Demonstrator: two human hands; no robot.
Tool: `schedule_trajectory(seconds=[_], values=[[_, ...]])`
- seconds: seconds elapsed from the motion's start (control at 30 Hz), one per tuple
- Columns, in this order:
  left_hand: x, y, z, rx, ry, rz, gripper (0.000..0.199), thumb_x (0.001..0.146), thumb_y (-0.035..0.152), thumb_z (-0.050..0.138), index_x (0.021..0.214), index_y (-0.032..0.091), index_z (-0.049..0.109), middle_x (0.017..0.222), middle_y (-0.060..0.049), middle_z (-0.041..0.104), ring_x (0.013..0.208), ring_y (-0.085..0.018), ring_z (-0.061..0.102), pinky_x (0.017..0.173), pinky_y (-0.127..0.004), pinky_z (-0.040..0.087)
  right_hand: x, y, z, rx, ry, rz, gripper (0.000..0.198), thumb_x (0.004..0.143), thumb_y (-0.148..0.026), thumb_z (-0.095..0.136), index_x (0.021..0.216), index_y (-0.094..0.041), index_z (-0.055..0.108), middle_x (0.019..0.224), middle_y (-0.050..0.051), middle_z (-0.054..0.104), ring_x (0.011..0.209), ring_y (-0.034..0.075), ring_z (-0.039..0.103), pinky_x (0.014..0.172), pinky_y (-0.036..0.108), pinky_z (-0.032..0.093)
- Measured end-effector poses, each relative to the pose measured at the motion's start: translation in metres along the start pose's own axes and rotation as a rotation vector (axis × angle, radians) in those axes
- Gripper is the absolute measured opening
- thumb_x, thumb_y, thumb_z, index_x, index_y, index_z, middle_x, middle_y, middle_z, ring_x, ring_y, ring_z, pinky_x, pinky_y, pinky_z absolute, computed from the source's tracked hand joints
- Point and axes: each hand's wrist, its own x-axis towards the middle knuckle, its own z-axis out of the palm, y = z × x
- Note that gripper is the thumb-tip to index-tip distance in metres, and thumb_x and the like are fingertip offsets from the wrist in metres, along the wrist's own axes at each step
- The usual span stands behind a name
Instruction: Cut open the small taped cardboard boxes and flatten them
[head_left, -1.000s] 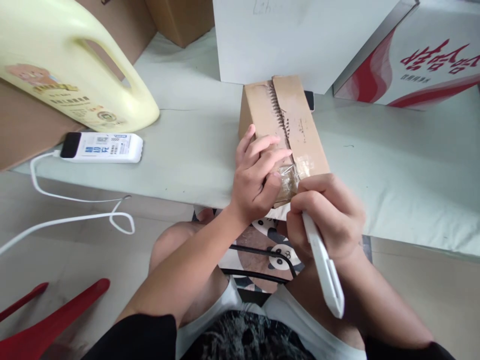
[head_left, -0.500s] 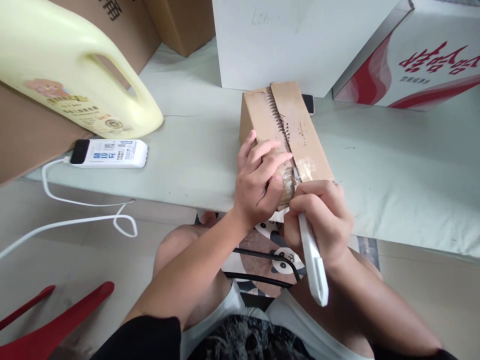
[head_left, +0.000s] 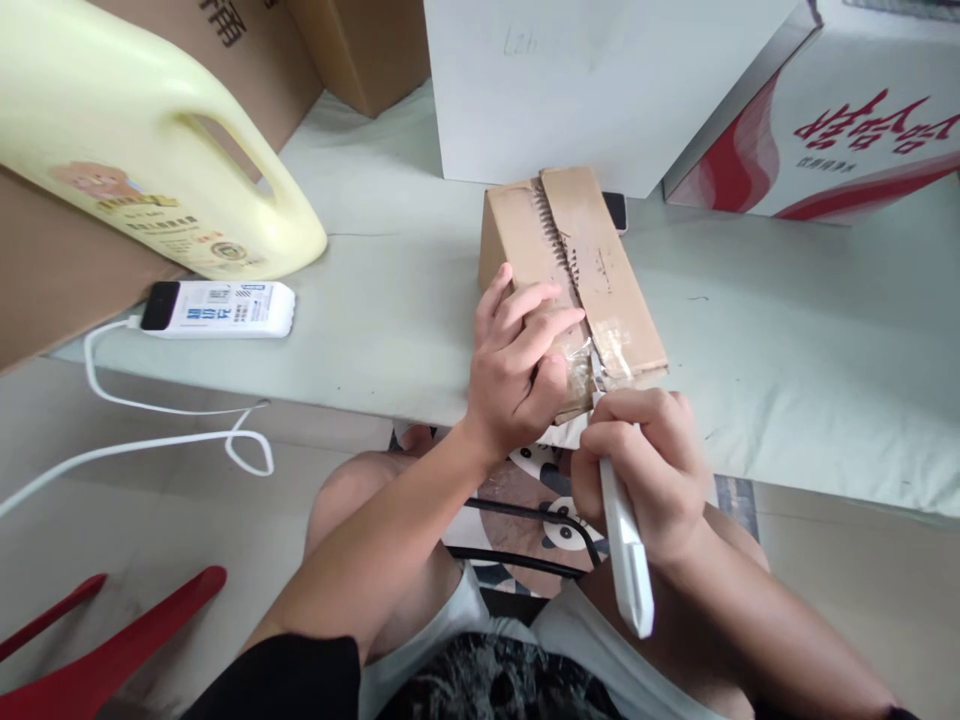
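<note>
While the left hand (head_left: 517, 370) lies spread on the rectangular brown cardboard box (head_left: 611, 280) near the front edge of the pale green cloth-covered table (head_left: 375, 340), the right hand (head_left: 649, 460) grips a slim white utility knife (head_left: 626, 560), its blade (head_left: 597, 370) at the clear tape (head_left: 615, 345).

Red-and-white carton (head_left: 817, 140): large red brush-style Chinese characters, too stylised to read surely; beneath, a small grey line, apparently 饮用纯净水. White box (head_left: 600, 90): faint handwriting, first letter L, remainder uncertain. Large brown carton (head_left: 262, 70), upper left: bold black Chinese characters, partly cut off. Yellow bottle (head_left: 165, 170): cartoon-bear label, several text lines and round emblem, illegible. White device (head_left: 225, 309) with cable: blue Chinese characters, blurred. Small cardboard box (head_left: 611, 280): dark marks, illegible.
</note>
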Motion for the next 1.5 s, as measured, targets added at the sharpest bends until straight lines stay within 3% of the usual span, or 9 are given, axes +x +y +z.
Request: schedule_trajectory(seconds=[0.4,1.1,1.5], values=[[0.000,0.000,0.003,-0.012,0.002,-0.009,0.043,0.099,0.032,0.028,0.117,0.024,0.066,0.124,-0.008,0.069,0.126,-0.023,0.061,0.129,-0.051,0.029,-0.003,0.000,-0.005,-0.019,0.012,-0.020,0.023,0.082,-0.001,0.058,0.076,-0.022,0.052,0.081,0.000,0.060,0.065,0.013,0.044,0.063,0.032,0.034],[0.000,-0.003,0.002,0.028,-0.015,0.012,0.045,0.100,0.034,0.026,0.118,0.024,0.066,0.123,-0.008,0.070,0.125,-0.022,0.062,0.129,-0.051,0.029,-0.010,-0.003,-0.015,-0.002,-0.103,0.021,0.026,0.084,0.003,0.055,0.077,-0.022,0.053,0.085,0.001,0.059,0.068,0.013,0.046,0.064,0.032,0.036],[0.001,-0.002,0.001,0.005,-0.040,0.006,0.042,0.099,0.032,0.030,0.118,0.023,0.066,0.125,-0.008,0.069,0.125,-0.024,0.062,0.129,-0.053,0.028,-0.025,0.009,-0.006,0.042,0.034,0.027,0.025,0.087,-0.002,0.057,0.075,-0.023,0.052,0.079,0.001,0.055,0.062,0.013,0.046,0.058,0.032,0.039]])
